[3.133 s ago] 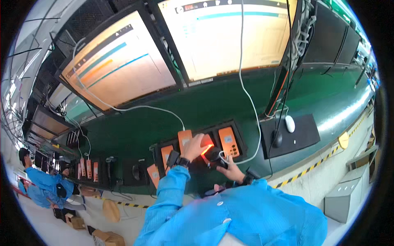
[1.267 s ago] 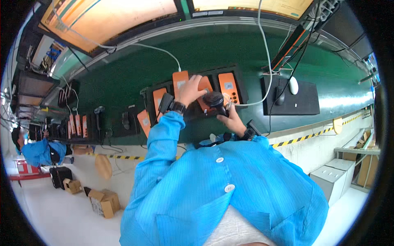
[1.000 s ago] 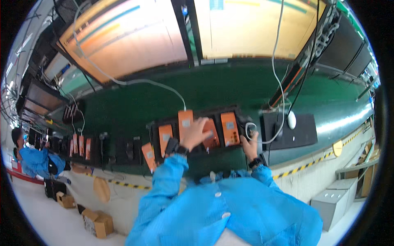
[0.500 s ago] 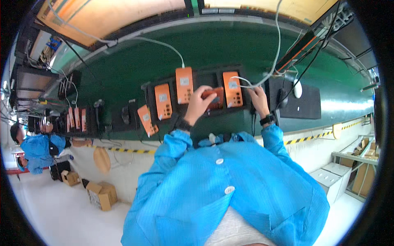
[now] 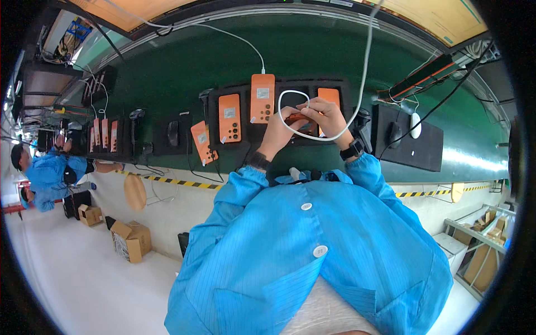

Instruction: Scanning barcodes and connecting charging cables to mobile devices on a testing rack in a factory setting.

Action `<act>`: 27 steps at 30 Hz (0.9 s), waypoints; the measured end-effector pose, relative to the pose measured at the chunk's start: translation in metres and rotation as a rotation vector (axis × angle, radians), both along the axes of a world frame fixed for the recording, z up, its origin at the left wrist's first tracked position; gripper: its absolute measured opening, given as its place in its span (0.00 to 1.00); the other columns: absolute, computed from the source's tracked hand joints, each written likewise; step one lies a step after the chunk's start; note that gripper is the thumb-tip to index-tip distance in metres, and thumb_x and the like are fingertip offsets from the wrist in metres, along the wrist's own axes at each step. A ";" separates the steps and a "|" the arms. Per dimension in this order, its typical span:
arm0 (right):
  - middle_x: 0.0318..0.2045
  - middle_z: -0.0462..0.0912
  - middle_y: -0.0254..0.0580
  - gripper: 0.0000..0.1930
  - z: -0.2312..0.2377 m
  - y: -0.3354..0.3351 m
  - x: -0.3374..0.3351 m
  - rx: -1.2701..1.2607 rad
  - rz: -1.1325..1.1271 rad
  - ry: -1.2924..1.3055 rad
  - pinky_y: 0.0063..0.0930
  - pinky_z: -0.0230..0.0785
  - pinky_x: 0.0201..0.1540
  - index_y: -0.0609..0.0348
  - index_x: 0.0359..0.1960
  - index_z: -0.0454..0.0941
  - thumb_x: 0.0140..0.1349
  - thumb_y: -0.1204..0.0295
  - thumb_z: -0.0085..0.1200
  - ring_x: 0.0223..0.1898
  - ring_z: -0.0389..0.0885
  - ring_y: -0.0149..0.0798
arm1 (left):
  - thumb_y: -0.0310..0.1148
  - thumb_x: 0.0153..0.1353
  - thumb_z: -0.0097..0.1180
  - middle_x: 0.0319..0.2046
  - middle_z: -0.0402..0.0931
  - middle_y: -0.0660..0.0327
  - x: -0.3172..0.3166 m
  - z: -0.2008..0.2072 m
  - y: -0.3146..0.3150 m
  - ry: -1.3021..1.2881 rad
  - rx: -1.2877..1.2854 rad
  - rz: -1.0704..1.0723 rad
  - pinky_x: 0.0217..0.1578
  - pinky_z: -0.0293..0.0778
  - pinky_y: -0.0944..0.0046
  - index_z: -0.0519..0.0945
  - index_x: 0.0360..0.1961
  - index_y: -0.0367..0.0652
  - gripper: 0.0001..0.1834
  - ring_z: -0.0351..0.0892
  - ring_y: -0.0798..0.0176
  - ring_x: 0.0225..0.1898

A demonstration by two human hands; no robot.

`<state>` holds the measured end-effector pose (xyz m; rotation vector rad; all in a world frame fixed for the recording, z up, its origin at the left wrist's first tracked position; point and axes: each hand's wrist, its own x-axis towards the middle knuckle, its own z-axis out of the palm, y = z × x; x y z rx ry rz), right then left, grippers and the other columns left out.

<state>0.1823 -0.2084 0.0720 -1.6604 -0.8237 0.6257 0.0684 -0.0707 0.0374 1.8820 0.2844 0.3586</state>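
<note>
My left hand (image 5: 277, 133) is closed around an orange phone (image 5: 293, 118), tilted up so mainly its edge shows. Fingers of my right hand (image 5: 329, 118) pinch the end of a white cable (image 5: 286, 95) against the top of that phone. Whether the plug is inside the port is hidden by the fingers. The cable loops around both hands and rises to the top. Beside my left hand lies an orange phone (image 5: 260, 89) with another white cable plugged into its upper end. Partly covered by my right hand is another orange phone (image 5: 329, 95) in the black tray (image 5: 244, 89).
To the left are an orange phone (image 5: 228, 107) and a slanted one (image 5: 200, 134), then a black mouse (image 5: 173, 134). On the right, a dark mat (image 5: 427, 142) carries a black mouse (image 5: 395, 133) and a white mouse (image 5: 415, 125). A co-worker (image 5: 47, 167) in blue sits far left.
My right hand has come left from the tray's right side, bringing the white cable to the phone. The phone in my left hand has been tilted up. The whole view has shifted slightly.
</note>
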 end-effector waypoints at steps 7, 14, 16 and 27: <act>0.34 0.80 0.45 0.08 0.002 0.003 -0.002 0.006 0.053 -0.241 0.30 0.71 0.40 0.63 0.37 0.83 0.61 0.72 0.55 0.37 0.80 0.40 | 0.27 0.55 0.63 0.36 0.80 0.58 0.000 -0.005 0.002 -0.057 -0.179 -0.009 0.40 0.76 0.66 0.79 0.44 0.36 0.14 0.81 0.65 0.38; 0.38 0.82 0.45 0.17 -0.040 0.008 0.015 -0.023 0.009 -0.066 0.26 0.70 0.43 0.67 0.50 0.75 0.59 0.75 0.57 0.43 0.79 0.32 | 0.37 0.54 0.66 0.39 0.74 0.61 -0.041 -0.009 0.025 -0.062 -0.088 0.076 0.43 0.71 0.64 0.71 0.47 0.39 0.24 0.74 0.65 0.39; 0.39 0.81 0.43 0.22 -0.051 0.015 0.031 0.038 -0.024 0.068 0.24 0.71 0.42 0.67 0.55 0.71 0.58 0.77 0.57 0.41 0.78 0.31 | 0.37 0.59 0.62 0.33 0.75 0.63 -0.079 -0.019 0.043 0.122 -0.132 0.133 0.37 0.72 0.68 0.72 0.46 0.39 0.19 0.73 0.71 0.34; 0.31 0.80 0.49 0.08 -0.085 0.123 -0.108 -0.266 -0.052 -0.430 0.33 0.71 0.43 0.65 0.37 0.78 0.61 0.73 0.55 0.36 0.79 0.43 | 0.41 0.64 0.55 0.38 0.80 0.58 -0.342 -0.081 0.105 0.338 -0.268 0.545 0.41 0.73 0.64 0.77 0.46 0.40 0.17 0.78 0.65 0.39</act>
